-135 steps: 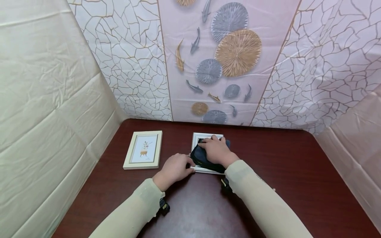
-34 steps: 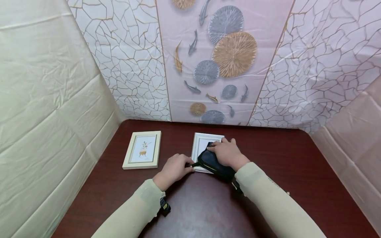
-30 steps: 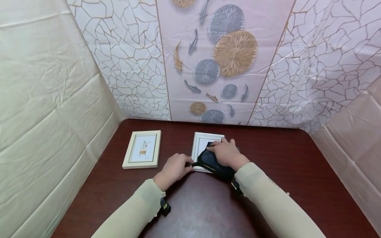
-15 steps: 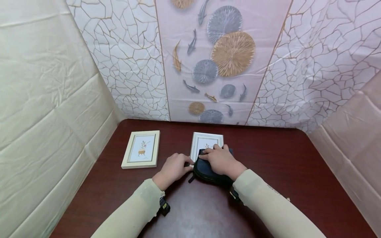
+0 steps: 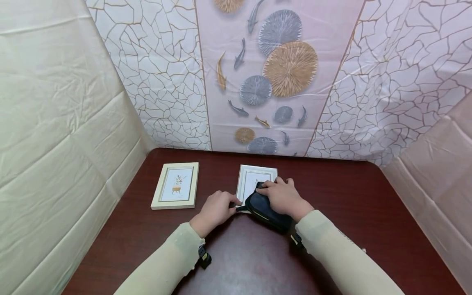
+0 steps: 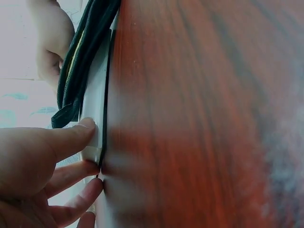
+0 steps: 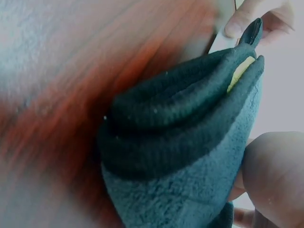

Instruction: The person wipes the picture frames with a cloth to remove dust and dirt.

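A white picture frame [image 5: 242, 180] lies flat at the table's middle, showing part of a plant print. At its near left corner my left hand [image 5: 215, 209] holds the frame steady; in the left wrist view the thumb [image 6: 76, 137] is on the rim and the fingertips touch the side. My right hand [image 5: 284, 199] grips a folded dark blue cloth [image 5: 267, 213] with thick black edging and presses it over the frame's lower right part. The cloth's small loop [image 7: 251, 33] points toward the left hand. The frame's right lower side is hidden.
A cream picture frame [image 5: 156, 198] with a potted-plant print lies to the left on the dark red wooden table [image 5: 236, 254]. Patterned cloth [image 5: 236, 61] hangs behind, and pale fabric walls [image 5: 73, 143] close in both sides.
The right hand has slid the cloth back and forth over the white frame, now lower and further right than seconds ago, baring more of the print. The left hand stays at the corner.
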A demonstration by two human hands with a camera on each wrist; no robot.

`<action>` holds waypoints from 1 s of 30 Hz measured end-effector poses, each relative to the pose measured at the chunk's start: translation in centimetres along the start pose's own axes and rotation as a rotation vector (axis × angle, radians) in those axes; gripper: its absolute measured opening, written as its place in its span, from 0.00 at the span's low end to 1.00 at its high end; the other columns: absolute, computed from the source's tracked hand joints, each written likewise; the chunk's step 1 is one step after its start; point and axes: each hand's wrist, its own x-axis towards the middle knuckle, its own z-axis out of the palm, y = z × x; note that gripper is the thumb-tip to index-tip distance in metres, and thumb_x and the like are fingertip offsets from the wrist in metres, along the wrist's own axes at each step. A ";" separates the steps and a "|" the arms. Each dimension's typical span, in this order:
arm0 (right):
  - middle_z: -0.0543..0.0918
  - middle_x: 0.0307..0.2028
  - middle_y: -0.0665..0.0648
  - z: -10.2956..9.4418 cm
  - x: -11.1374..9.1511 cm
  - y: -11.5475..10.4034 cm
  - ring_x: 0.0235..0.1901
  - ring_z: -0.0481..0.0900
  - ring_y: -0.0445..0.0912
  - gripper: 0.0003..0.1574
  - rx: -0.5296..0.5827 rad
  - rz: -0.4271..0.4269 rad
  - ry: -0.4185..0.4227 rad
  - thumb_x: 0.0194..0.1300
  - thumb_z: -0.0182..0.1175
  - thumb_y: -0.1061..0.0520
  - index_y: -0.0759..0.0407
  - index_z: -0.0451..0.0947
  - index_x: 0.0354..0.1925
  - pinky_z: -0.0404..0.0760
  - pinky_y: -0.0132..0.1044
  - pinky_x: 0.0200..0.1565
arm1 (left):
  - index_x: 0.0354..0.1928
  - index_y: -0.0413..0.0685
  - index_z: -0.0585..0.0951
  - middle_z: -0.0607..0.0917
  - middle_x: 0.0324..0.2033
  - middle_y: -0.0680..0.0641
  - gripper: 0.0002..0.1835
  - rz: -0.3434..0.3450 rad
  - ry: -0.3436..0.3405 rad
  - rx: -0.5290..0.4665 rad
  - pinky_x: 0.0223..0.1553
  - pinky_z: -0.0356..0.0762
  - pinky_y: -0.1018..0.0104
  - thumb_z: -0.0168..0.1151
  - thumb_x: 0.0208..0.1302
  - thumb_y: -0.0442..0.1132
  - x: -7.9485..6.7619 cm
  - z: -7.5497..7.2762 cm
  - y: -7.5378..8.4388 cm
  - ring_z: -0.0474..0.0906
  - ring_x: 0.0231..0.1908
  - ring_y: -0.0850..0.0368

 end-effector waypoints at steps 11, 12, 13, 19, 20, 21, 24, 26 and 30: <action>0.79 0.72 0.55 -0.2 -0.9 -1.7 0.53 0.75 0.59 0.29 -0.018 -0.054 0.001 0.83 0.58 0.60 0.39 0.83 0.74 0.70 0.63 0.50 | 0.51 0.60 0.96 0.94 0.47 0.56 0.09 -0.008 0.005 0.009 0.53 0.85 0.50 0.77 0.72 0.47 0.2 0.0 -0.2 0.88 0.50 0.51; 0.79 0.71 0.54 -0.2 -1.0 -1.8 0.53 0.75 0.59 0.29 -0.021 -0.058 0.004 0.83 0.58 0.60 0.39 0.83 0.74 0.70 0.63 0.50 | 0.51 0.60 0.96 0.94 0.47 0.56 0.09 -0.010 0.004 0.009 0.54 0.85 0.50 0.77 0.72 0.46 0.2 0.0 -0.2 0.88 0.51 0.51; 0.79 0.71 0.54 -0.2 -1.0 -1.8 0.54 0.75 0.59 0.29 -0.026 -0.062 0.006 0.83 0.58 0.60 0.39 0.83 0.74 0.71 0.63 0.51 | 0.51 0.59 0.96 0.94 0.47 0.55 0.09 -0.011 0.003 0.009 0.54 0.85 0.50 0.77 0.72 0.46 0.2 0.0 -0.2 0.88 0.51 0.50; 0.79 0.72 0.53 -0.1 -1.2 -1.1 0.56 0.76 0.58 0.30 -0.070 -0.055 0.009 0.82 0.60 0.58 0.35 0.81 0.75 0.71 0.63 0.51 | 0.52 0.58 0.96 0.94 0.47 0.54 0.09 -0.006 -0.001 0.008 0.54 0.85 0.49 0.77 0.73 0.46 0.0 0.2 -0.2 0.87 0.51 0.49; 0.79 0.72 0.53 -0.1 -1.2 -1.0 0.56 0.76 0.58 0.30 -0.075 -0.048 0.009 0.81 0.60 0.58 0.35 0.81 0.75 0.71 0.63 0.50 | 0.52 0.58 0.96 0.94 0.47 0.54 0.09 -0.003 0.000 0.008 0.54 0.85 0.49 0.77 0.73 0.46 0.0 0.2 -0.2 0.87 0.51 0.48; 0.79 0.72 0.53 -0.1 -1.2 -0.8 0.55 0.76 0.58 0.31 -0.077 -0.037 0.007 0.81 0.60 0.58 0.36 0.81 0.75 0.71 0.63 0.50 | 0.52 0.58 0.96 0.94 0.48 0.54 0.09 -0.001 0.001 0.007 0.55 0.85 0.49 0.77 0.73 0.45 0.0 0.2 -0.1 0.87 0.52 0.48; 0.79 0.71 0.54 -0.1 -1.2 -0.4 0.56 0.75 0.58 0.31 -0.075 -0.006 0.000 0.81 0.59 0.58 0.36 0.81 0.75 0.71 0.64 0.51 | 0.52 0.57 0.96 0.94 0.48 0.54 0.09 0.008 0.007 0.010 0.55 0.86 0.49 0.76 0.74 0.44 -0.1 0.2 -0.1 0.87 0.52 0.48; 0.80 0.71 0.54 -0.1 -1.2 -0.3 0.56 0.75 0.58 0.31 -0.063 0.005 -0.005 0.82 0.59 0.58 0.37 0.81 0.75 0.72 0.65 0.51 | 0.52 0.57 0.96 0.94 0.48 0.53 0.09 0.011 0.012 0.008 0.54 0.86 0.49 0.76 0.74 0.43 -0.1 0.1 0.0 0.88 0.52 0.49; 0.80 0.69 0.55 -0.1 -1.3 -0.4 0.55 0.74 0.59 0.30 -0.023 -0.002 0.008 0.81 0.59 0.59 0.40 0.82 0.74 0.72 0.66 0.51 | 0.52 0.57 0.96 0.94 0.48 0.54 0.09 0.013 0.015 -0.004 0.54 0.86 0.50 0.76 0.74 0.43 -0.1 0.1 0.0 0.88 0.52 0.50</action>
